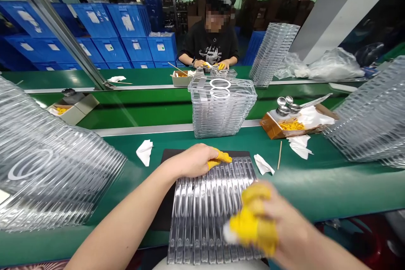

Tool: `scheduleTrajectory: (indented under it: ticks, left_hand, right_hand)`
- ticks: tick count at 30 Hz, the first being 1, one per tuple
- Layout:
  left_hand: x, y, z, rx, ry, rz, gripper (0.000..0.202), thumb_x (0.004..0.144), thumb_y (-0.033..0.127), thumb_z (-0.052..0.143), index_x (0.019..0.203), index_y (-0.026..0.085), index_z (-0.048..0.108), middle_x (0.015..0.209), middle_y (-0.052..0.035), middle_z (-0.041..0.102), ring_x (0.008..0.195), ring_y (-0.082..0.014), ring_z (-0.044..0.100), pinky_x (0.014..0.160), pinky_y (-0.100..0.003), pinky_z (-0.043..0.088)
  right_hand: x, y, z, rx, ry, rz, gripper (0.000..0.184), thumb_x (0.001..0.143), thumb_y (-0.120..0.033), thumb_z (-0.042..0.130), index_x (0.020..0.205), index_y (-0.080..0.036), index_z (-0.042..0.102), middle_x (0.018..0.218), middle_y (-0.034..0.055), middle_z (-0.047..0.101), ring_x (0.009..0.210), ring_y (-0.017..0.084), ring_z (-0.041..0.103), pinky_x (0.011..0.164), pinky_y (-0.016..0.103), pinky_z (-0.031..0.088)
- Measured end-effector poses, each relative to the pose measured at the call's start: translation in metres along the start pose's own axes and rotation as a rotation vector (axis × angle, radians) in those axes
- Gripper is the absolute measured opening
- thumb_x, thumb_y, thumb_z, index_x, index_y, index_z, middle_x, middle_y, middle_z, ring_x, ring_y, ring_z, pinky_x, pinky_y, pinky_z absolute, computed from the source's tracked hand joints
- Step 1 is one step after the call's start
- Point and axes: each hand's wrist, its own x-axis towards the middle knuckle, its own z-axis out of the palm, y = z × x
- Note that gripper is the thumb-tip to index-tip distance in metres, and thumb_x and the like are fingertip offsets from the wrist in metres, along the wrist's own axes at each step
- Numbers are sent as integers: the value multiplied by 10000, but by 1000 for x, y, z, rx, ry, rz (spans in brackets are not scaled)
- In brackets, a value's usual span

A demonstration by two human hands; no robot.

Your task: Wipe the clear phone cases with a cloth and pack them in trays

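—So, what's closest to the hands?

—A ribbed clear plastic panel [209, 211] lying on a black mat [165, 194], directly beneath both hands.

—And the hands themselves?

—The left hand [193, 162] lies open across the panel's far part, with a yellow finger cover [220, 158] showing. The right hand [272, 219] is blurred, but its fingers look curled around a white tissue [230, 233] at the panel's right side. I can't tell whether that tissue is touching the panel.

—How far along does it look?

—One panel is on the mat, and more are stacked around it. There's a slanted stack [41, 164] left of the left hand, an upright stack [221, 107] ahead of both hands, and another stack [363, 122] beyond the right hand. Nothing shows which panels have been handled.

—Anything else nearby?

—Loose tissue [144, 152] sits ahead of the left hand. Beyond the right hand is a cardboard box [272, 126] holding yellow finger covers and metal caps. Farther off, a co-worker [211, 38] works across the green surface [316, 190], in front of blue crates [136, 21].
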Motion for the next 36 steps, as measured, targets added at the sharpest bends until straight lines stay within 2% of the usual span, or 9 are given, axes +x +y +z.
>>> scheduleTrajectory:
  ticks: [4, 8, 13, 20, 22, 25, 29, 33, 36]
  left_hand:
    - [3, -6, -14, -81, -40, 27, 343, 994, 281, 446, 1316, 207, 541, 1316, -46, 624, 1165, -190, 605, 969, -275, 453]
    - [19, -8, -21, -155, -82, 54, 428, 1010, 290, 408, 1423, 179, 400, 1432, -81, 518, 1284, -192, 512, 1055, -296, 388]
    - [57, 3, -16, -237, -195, 116, 401, 995, 217, 399, 1390, 166, 446, 1483, -67, 456, 1343, -155, 436, 1105, -273, 324]
    - [85, 7, -14, -335, -327, 83, 264, 946, 291, 501, 1111, 181, 675, 1233, -53, 673, 1132, -233, 602, 1005, -354, 418]
    - [85, 4, -14, -412, -343, 29, 319, 949, 366, 483, 1138, 177, 659, 1235, -68, 672, 1116, -240, 618, 955, -351, 461]
    - [85, 2, -11, -550, -356, -66, 512, 961, 521, 369, 1275, 165, 558, 1291, -113, 636, 1127, -238, 630, 896, -344, 511]
    - [85, 2, -9, -659, -366, -148, 653, 922, 625, 356, 1324, 134, 508, 1295, -157, 627, 1127, -259, 639, 907, -360, 517]
    - [84, 0, -10, -722, -358, -193, 728, 917, 686, 307, 1303, 110, 532, 1329, -172, 595, 1243, -276, 556, 957, -367, 492]
    - [83, -2, -10, -758, -365, -206, 724, 899, 703, 350, 1286, 126, 556, 1330, -154, 598, 1273, -270, 530, 990, -365, 470]
  right_hand:
    - [19, 43, -19, -239, 155, 171, 162, 935, -182, 577, 1033, -255, 684, 884, 42, 628, 939, 226, 514, 815, 398, 398]
    - [26, 58, -6, -234, 45, 162, 169, 943, -186, 552, 1021, -217, 698, 898, 73, 622, 945, 250, 497, 803, 419, 403]
    - [22, 35, 1, -161, -17, 170, 217, 935, -129, 528, 1011, -239, 698, 851, 46, 599, 894, 215, 483, 838, 407, 388]
    - [-21, -6, 19, -93, 70, 7, 344, 1023, -244, 352, 914, -287, 675, 738, -32, 622, 756, 132, 549, 867, 305, 391]
    - [-23, -2, 11, -110, 56, 0, 313, 1018, -278, 377, 942, -317, 678, 748, -29, 627, 771, 140, 562, 843, 296, 416]
    - [-5, 24, -11, -224, 66, 130, 233, 967, -209, 488, 1076, -296, 675, 873, 28, 646, 911, 207, 539, 855, 384, 406]
    - [18, 48, -17, -323, 112, 217, 218, 925, -154, 544, 1023, -261, 706, 839, 49, 630, 888, 234, 497, 790, 408, 409]
    - [-3, 14, 1, -181, -13, 140, 262, 928, -140, 493, 1011, -281, 698, 803, 22, 618, 839, 206, 527, 817, 384, 437]
    - [-28, -12, -3, -123, -27, 55, 209, 933, -242, 547, 894, -373, 704, 696, -21, 587, 778, 176, 560, 776, 298, 461]
